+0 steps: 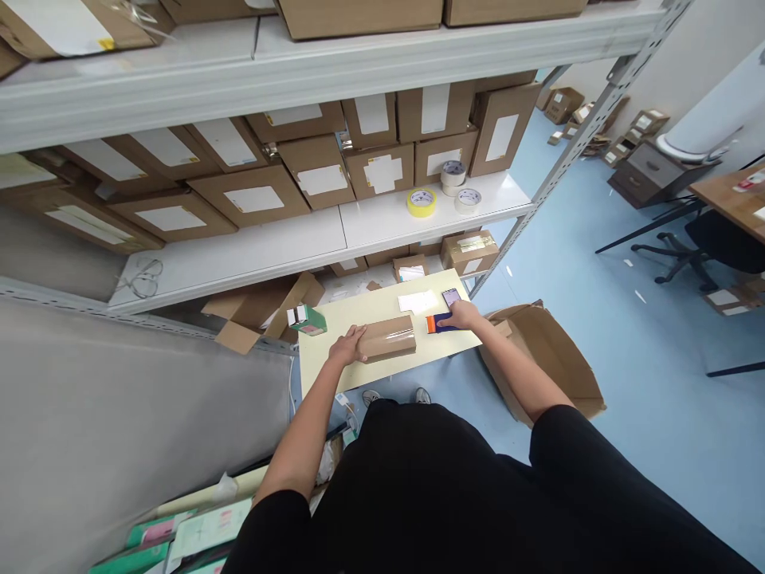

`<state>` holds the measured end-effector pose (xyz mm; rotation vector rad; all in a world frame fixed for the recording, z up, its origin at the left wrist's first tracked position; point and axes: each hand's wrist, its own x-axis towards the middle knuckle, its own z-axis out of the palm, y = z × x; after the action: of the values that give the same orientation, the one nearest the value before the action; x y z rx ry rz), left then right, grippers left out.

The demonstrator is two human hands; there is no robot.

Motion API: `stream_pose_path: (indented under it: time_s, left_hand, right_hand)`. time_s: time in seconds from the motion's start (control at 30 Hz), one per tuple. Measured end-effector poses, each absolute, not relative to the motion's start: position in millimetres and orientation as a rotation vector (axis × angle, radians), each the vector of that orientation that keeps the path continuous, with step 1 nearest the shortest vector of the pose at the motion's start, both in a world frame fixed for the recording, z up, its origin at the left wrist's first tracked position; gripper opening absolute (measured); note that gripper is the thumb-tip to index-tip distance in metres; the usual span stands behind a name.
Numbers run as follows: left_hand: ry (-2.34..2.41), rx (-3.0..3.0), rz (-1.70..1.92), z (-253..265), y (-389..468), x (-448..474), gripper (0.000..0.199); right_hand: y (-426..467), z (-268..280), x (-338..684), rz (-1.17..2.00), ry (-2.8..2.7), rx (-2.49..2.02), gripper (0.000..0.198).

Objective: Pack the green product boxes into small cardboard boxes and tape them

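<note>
A long, flat cardboard box (387,337) with shiny clear tape over its right part lies on the pale yellow table (352,307). My left hand (347,346) grips its left end, thumb and fingers apart around the edge. Over at the table's right side, my right hand (460,316) is closed on a dark blue and orange object (439,323), perhaps a small box or tool; its exact kind is unclear. Just beyond that hand lies a phone (450,297) with its screen up. White paper (417,301) sits behind the cardboard box. A green and white box (307,320) stands at the left.
Metal shelving (268,231) full of labelled cardboard boxes rises behind the table. A yellow tape roll (421,202) and several pale rolls sit on its middle shelf. One open carton (547,359) stands on the floor at right, another open carton (254,311) at left.
</note>
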<state>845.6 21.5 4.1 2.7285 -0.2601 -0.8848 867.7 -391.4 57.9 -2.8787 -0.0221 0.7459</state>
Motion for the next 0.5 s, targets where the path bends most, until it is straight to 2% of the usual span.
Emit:
stream_pose_path:
  time_s: [0.13, 0.3, 0.5]
  left_hand:
    - [-0.258, 2.715, -0.9, 5.2, 19.9, 845.7, 0.108]
    - [-0.266, 2.716, -0.905, 3.8, 19.9, 846.1, 0.111]
    - [-0.24, 2.629, -0.899, 1.8, 22.5, 847.2, 0.114]
  right_hand:
    - [-346.7, 38.8, 863.6, 0.713, 0.1, -2.895, 0.066]
    - [-308.5, 12.1, 843.4, 0.787, 0.125, -2.843, 0.034]
    - [-333.4, -18.9, 818.7, 0.726, 0.391, -2.771, 0.045]
